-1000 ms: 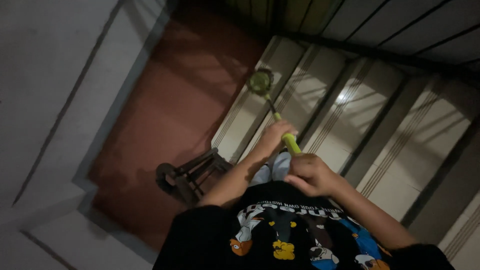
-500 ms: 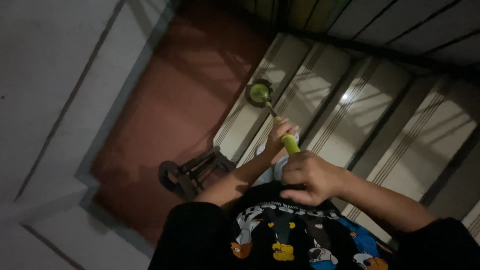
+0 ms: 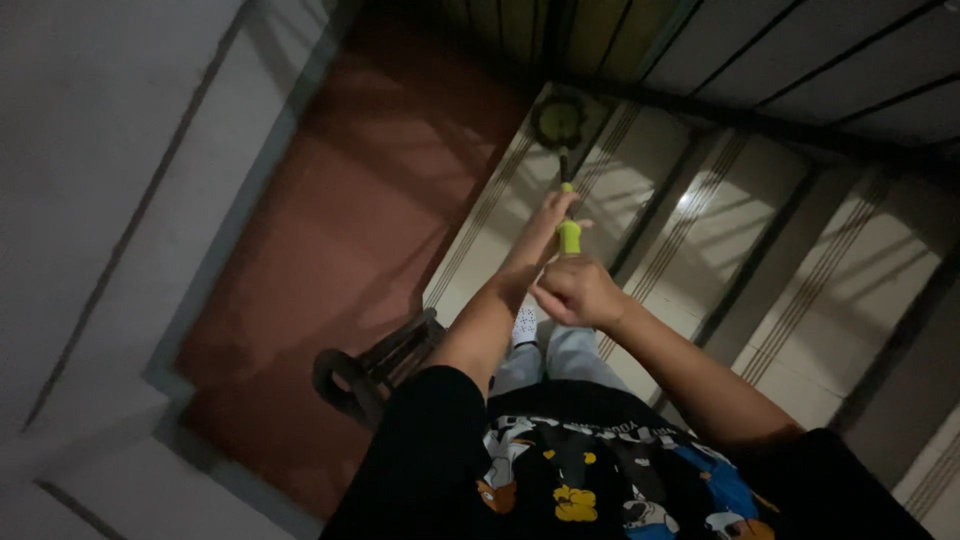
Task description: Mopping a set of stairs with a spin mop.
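Note:
I hold a long mop with a yellow-green handle (image 3: 569, 237) in both hands, out in front of my chest. My left hand (image 3: 540, 235) grips the shaft higher up, arm stretched forward. My right hand (image 3: 577, 292) is closed round the handle's near end. The round green mop head (image 3: 559, 122) rests on a pale tiled stair step (image 3: 500, 230) below me. My light trousers and a white shoe (image 3: 524, 322) show beneath my hands.
Pale steps with dark grooved edges (image 3: 760, 270) run down to the right under dark railings (image 3: 760, 60). A reddish-brown landing floor (image 3: 340, 230) lies to the left, bordered by a grey wall (image 3: 90, 200). A dark metal stand (image 3: 365, 370) sits by my left elbow.
My left arm has stretched forward along the shaft. The mop head has slid farther away, up the step toward the railings. Both hands keep their hold.

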